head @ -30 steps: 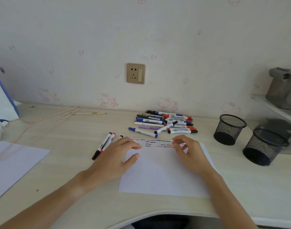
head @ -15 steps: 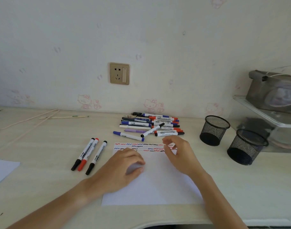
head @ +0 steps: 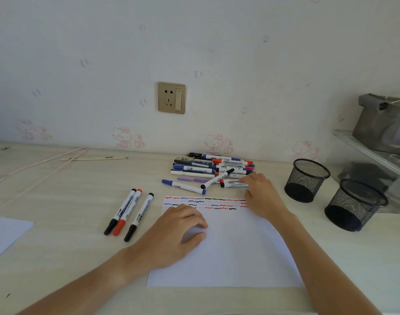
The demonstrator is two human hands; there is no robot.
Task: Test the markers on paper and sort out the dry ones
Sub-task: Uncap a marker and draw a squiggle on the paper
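A white paper sheet [head: 231, 253] lies in front of me with red, blue and black test squiggles [head: 203, 203] along its far edge. My left hand [head: 174, 233] rests on the sheet's left part, fingers loosely curled, holding nothing. My right hand [head: 261, 196] reaches past the sheet's far right corner. Its fingertips touch the right end of a black-capped marker [head: 232, 184] at the near edge of the marker pile [head: 208, 169]; no grip shows. Three markers [head: 128, 213], two black and one red, lie apart to the left of the sheet.
Two black mesh pen cups [head: 307, 179] [head: 354, 204] stand to the right. A clear shelf with a grey box [head: 385, 123] is at far right. Another paper sheet [head: 3, 235] lies at the left edge. A thin stick [head: 92, 158] and pink cord lie near the wall.
My right hand moved from the sheet's far edge forward and right to the marker pile. My left hand stayed on the paper. The view shifted slightly right.
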